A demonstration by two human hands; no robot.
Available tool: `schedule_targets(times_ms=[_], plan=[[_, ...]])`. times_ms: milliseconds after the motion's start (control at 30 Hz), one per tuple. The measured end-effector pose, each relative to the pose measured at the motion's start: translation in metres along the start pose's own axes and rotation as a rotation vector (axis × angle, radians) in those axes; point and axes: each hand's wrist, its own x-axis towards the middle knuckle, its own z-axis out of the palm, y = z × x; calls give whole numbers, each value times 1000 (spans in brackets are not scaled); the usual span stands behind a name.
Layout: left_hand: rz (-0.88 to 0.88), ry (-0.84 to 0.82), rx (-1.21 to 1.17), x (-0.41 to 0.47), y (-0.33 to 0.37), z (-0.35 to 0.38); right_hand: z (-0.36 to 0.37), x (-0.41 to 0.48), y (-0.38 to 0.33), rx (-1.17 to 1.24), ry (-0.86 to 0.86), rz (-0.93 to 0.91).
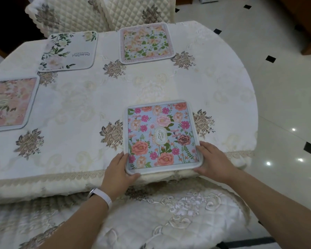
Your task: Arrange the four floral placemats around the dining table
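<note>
A blue placemat [161,135] with pink and coral flowers and a "GARDEN" label lies at the table's near edge. My left hand [119,169] grips its near left corner, thumb under the front edge. My right hand [213,159] holds its near right corner the same way. A pink floral placemat [9,103] lies at the left edge. A white placemat [69,52] with green leaves and the word "Beautiful" sits at the far left. A peach-and-green floral placemat [146,43] lies at the far side.
The table [75,108] wears a cream embroidered cloth with a lace hem. A quilted chair seat [169,218] is right below my arms. Two quilted chair backs [104,13] stand at the far side. Glossy tiled floor [284,87] lies to the right.
</note>
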Motion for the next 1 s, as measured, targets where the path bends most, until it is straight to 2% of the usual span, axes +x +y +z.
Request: schedule_targets(times_ms=[700,900,1000], plan=[[25,45,-48,-7,4,1,-3,1,-3,-11,-18,32],[-29,3,-113,-8,4,-8,-18,2,-7,15,-75,28],[-57,18,-183,-9,11,-20,-31,2,-13,29,-31,20]])
